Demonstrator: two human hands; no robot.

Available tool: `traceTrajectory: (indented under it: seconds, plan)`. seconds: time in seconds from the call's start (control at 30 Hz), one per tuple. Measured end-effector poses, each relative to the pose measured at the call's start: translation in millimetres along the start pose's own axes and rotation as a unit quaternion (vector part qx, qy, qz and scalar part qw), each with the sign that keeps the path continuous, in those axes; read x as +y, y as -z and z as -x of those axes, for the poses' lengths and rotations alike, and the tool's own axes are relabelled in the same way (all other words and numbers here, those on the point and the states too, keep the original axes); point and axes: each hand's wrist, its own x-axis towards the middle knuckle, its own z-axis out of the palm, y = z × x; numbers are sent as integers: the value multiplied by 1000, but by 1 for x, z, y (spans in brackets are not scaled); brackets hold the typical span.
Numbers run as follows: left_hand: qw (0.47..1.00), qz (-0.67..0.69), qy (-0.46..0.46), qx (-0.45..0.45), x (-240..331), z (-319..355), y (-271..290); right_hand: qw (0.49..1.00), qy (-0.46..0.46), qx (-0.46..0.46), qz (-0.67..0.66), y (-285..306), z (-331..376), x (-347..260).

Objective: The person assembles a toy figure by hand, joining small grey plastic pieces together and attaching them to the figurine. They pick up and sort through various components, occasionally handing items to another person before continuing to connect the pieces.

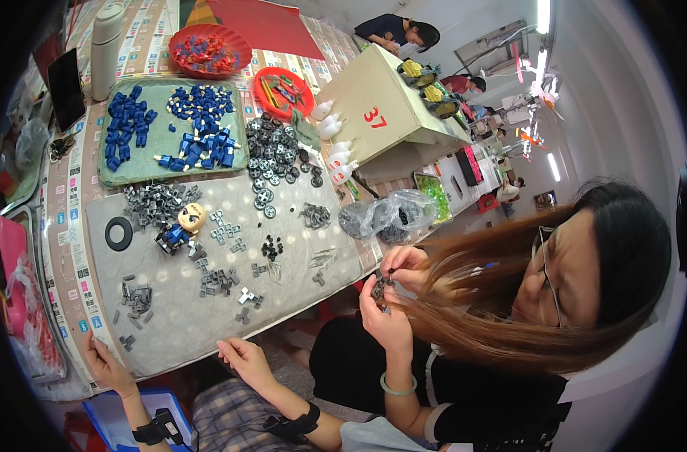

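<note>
My left hand [110, 365] rests at the near left edge of the table, its fingers loosely apart and empty. Over the front edge hangs my right hand [247, 363], fingers slightly bent, with nothing visible in it. Nearest to them on the grey mat [185, 343] lie small dark grey bars [137, 297] and grey T-shaped parts [217, 279]. One white T-shaped piece [245, 295] stands out among them. Farther in, a big-headed toy figure [189, 222] in blue stands beside a heap of grey parts [155, 205] and a black ring [119, 233].
A co-worker at my right holds small dark parts [382, 285] in both hands. Behind the mat are a green tray [166, 143] of blue figure parts, black wheels [272, 154], red bowls [210, 49], a white bottle [108, 53], a cream box [388, 105] and plastic bags [396, 211].
</note>
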Motion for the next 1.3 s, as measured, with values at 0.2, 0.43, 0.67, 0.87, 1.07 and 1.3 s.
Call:
traceTrajectory:
  seconds: [0.2,0.43,0.67,0.87,1.07,1.3]
  plan:
    - [1000,-12,3,12,-5,1,5,1000,5,-21,15,-5,-7,4]
    - [1000,-7,-6,9,-4,2,-2,999,9,-14,28,2,-8,1]
    - [1000,-8,-1,5,-4,2,2,999,8,-13,35,1,-8,0]
    - [1000,-5,-5,5,-4,2,0,999,14,-15,39,3,-8,1]
    - [1000,-3,3,3,-7,3,-2,999,4,-14,36,3,-8,1]
    - [1000,-24,5,10,-8,1,13,999,10,-43,30,-6,-7,5]
